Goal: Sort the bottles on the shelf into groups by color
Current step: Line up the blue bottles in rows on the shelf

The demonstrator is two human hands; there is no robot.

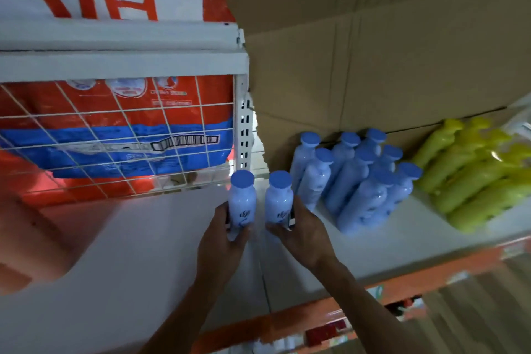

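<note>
**A blue bottle in each hand**

Your left hand grips the left blue bottle and your right hand grips the right blue bottle — both upright, side by side. On the white shelf, the blue group stands at two o'clock, with the yellow-green bottles beyond it.

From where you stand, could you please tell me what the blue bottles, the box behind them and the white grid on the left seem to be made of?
Blue bottles: probably plastic, glossy; soft highlights on smooth bodies.
Box: brown cardboard, matte; fold creases and flap edges show.
White grid: likely coated metal wire; thin crossing rods.
</note>
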